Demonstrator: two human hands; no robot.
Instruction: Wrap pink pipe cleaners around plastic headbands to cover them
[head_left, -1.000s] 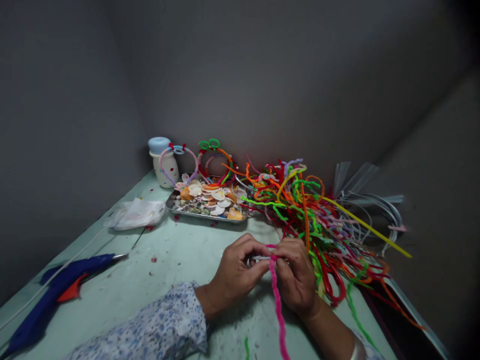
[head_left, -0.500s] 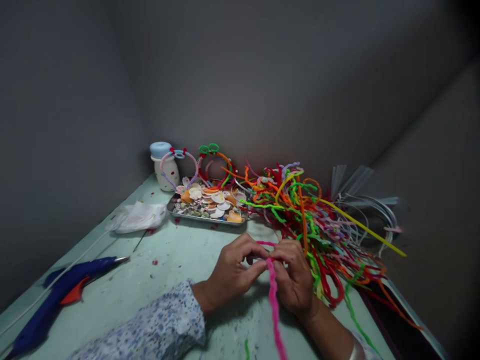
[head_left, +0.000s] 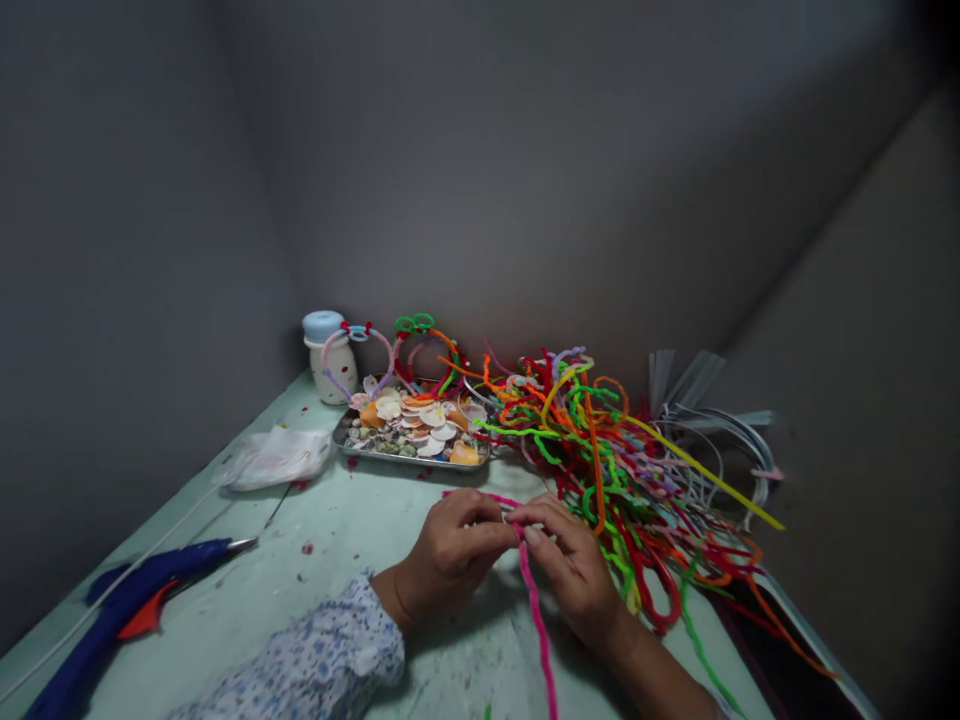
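At the lower centre of the frame, our left hand and our right hand meet, the grip of each pinching a thin, fuzzy, bright pink pipe cleaner, one length of which trails to the bottom edge. We have a tangled heap of multicoloured fuzzy stems right of centre on the pale green painted table, a shallow metal tray of seashells near centre, and a blue-and-orange glue gun at lower left.

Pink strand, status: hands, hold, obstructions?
Left hand, right hand: both pinching pink strand. Strand's near end runs out of frame. Tangled pile beside right hand; nothing over the hands.
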